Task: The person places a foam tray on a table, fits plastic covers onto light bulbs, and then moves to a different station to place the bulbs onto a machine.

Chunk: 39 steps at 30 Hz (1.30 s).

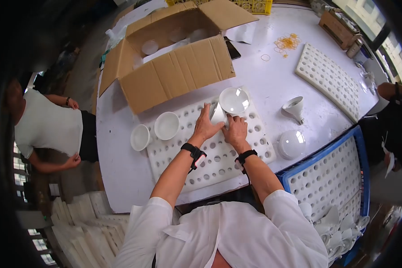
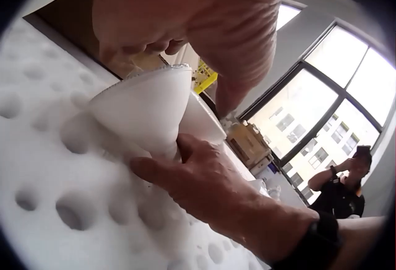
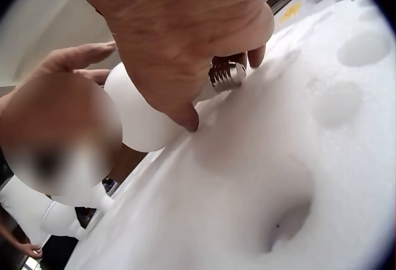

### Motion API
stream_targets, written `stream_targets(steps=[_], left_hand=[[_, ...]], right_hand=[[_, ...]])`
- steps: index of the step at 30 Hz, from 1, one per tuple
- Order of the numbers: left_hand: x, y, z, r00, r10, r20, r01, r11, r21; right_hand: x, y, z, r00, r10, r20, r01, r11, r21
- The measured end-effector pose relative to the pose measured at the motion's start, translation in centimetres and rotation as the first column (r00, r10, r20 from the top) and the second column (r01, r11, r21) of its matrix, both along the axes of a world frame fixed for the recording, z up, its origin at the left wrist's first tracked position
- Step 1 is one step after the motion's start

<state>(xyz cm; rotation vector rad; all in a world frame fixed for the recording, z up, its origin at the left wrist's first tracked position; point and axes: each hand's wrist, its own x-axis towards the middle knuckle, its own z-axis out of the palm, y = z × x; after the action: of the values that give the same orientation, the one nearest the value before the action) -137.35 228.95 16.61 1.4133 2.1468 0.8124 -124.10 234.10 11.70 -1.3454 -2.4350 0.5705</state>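
Both hands hold a white cone-shaped light bulb (image 1: 217, 115) tilted on its side, low over a white foam tray (image 1: 201, 166) full of round holes. My right hand (image 1: 236, 131) grips its narrow end, where the metal screw base (image 3: 228, 77) shows beneath the fingers. At the wide end, my left hand (image 1: 206, 124) holds the bulb by its rim, and its fingertips are partly hidden in the left wrist view. Just beyond stands a bulb with a glossy dome (image 1: 234, 100). To the left on the tray are a white cup-shaped bulb (image 1: 167, 125) and another bulb (image 1: 140, 137).
An open cardboard box (image 1: 176, 73) stands behind the tray. Right of it lie a bulb with a screw base (image 1: 294, 108), a domed bulb (image 1: 292, 144), rubber bands (image 1: 288, 42) and another foam tray (image 1: 328, 78). A blue crate (image 1: 364, 178) sits at the near right. A person (image 1: 53, 127) stands left.
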Motion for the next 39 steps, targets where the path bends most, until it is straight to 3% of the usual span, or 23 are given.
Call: stream_targets(steps=[2, 4, 7, 11, 13, 16, 21, 23, 24, 35, 39], left_hand=[[0.2, 0.4, 0.0, 0.999, 0.034, 0.008, -0.033, 0.998, -0.048], [0.4, 0.3, 0.2, 0.988, 0.039, 0.147, -0.033, 0.999, -0.040], [1.0, -0.7, 0.8, 0.978, 0.081, 0.195, -0.077, 0.997, -0.026], [1.4, -3.7, 1.9, 0.995, 0.062, 0.072, -0.073, 0.985, 0.158], [0.2, -5.2, 3.7, 0.840, 0.020, 0.542, -0.152, 0.968, 0.200], [-1.2, -5.9, 7.7, 0.914, 0.067, 0.400, -0.158, 0.967, 0.201], [-1.8, -6.6, 10.1, 0.852, 0.031, 0.523, -0.155, 0.969, 0.194], [-2.1, -7.1, 10.4, 0.744, -0.034, 0.667, -0.124, 0.974, 0.188], [-2.0, -7.3, 10.7, 0.744, -0.041, 0.667, -0.117, 0.975, 0.190], [-1.3, -7.4, 11.2, 0.781, -0.003, 0.624, -0.077, 0.992, 0.101], [-0.8, -7.4, 11.0, 0.839, -0.058, 0.541, -0.048, 0.983, 0.180]], right_hand=[[0.0, 0.1, -0.3, 0.999, 0.037, 0.004, -0.037, 0.998, -0.044], [-0.1, 0.0, -0.7, 0.996, 0.072, -0.062, -0.072, 0.997, -0.001], [-0.1, -0.4, -1.3, 0.982, 0.096, -0.165, -0.090, 0.995, 0.041], [0.8, -2.0, 0.5, 0.941, 0.154, -0.300, -0.171, 0.985, -0.034], [1.5, -3.0, 2.6, 0.889, 0.195, -0.415, -0.205, 0.979, 0.021], [1.8, -4.5, 6.2, 0.876, 0.208, -0.436, -0.237, 0.971, -0.013], [1.3, -5.9, 9.6, 0.822, 0.333, -0.462, -0.327, 0.940, 0.096], [1.1, -6.4, 10.5, 0.822, 0.334, -0.460, -0.320, 0.941, 0.111], [1.1, -6.5, 10.9, 0.828, 0.359, -0.430, -0.336, 0.932, 0.132], [1.4, -7.8, 11.3, 0.891, 0.358, -0.279, -0.333, 0.933, 0.136], [1.6, -7.8, 11.8, 0.905, 0.351, -0.239, -0.347, 0.936, 0.060]])
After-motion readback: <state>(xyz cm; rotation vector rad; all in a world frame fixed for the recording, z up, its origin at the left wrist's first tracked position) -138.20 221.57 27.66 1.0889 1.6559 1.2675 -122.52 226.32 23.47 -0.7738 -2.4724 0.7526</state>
